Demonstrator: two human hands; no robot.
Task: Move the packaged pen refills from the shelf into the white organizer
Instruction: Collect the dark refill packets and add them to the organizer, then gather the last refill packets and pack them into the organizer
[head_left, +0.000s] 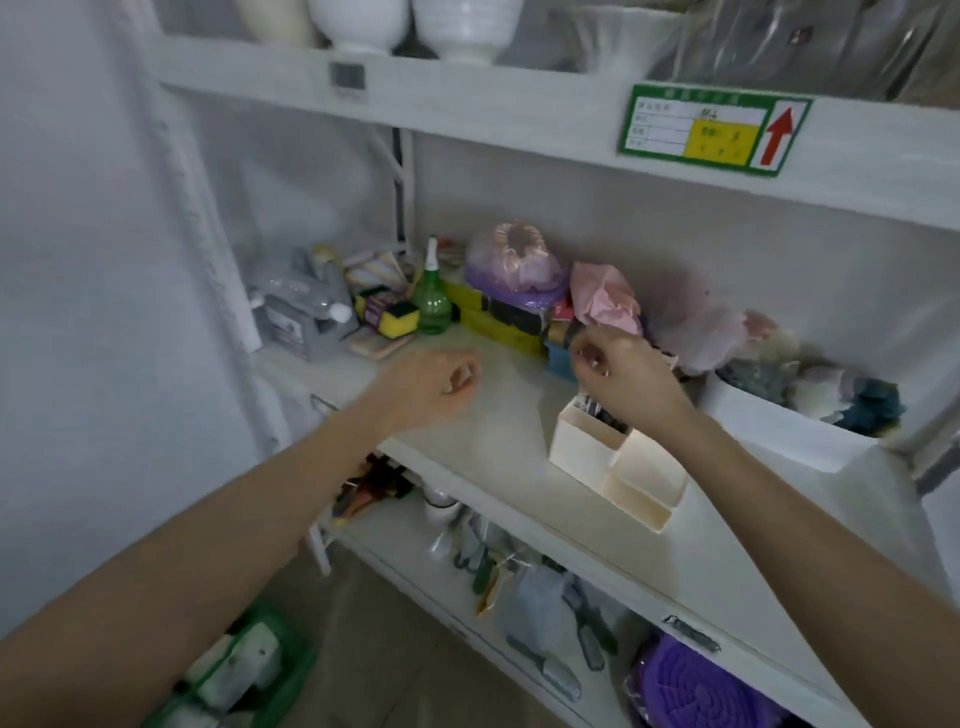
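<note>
The white organizer (613, 462) stands on the middle shelf (493, 415), near its front edge. Its tall back compartment holds packaged pen refills (597, 410) standing upright. My right hand (618, 374) is directly above that compartment, fingers pinched on the top of the refill pack. My left hand (431, 387) hovers over bare shelf to the left of the organizer, fingers loosely curled and holding nothing. The lower part of the pack is hidden inside the organizer.
Along the back of the shelf are a green spray bottle (431, 296), sponges (392, 312), stacked yellow packs (498, 317) and pink bagged items (602, 301). A white bin (779, 421) stands right of the organizer. Bowls sit above, brushes on the shelf below.
</note>
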